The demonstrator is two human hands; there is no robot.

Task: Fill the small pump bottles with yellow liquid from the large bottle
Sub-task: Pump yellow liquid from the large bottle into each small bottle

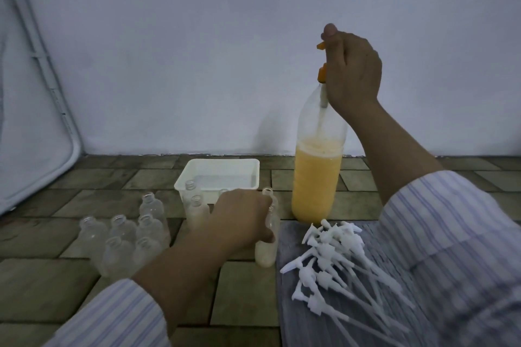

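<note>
Orange pump in right hand's curled fingers — left hand around small bottle.

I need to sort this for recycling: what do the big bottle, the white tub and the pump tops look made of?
Large bottle: clear thin plastic, probably; yellow liquid shows through it.
White tub: translucent milky plastic, seemingly; smooth rim.
Pump tops: opaque matte white plastic, apparently, with thin tubes.
</note>
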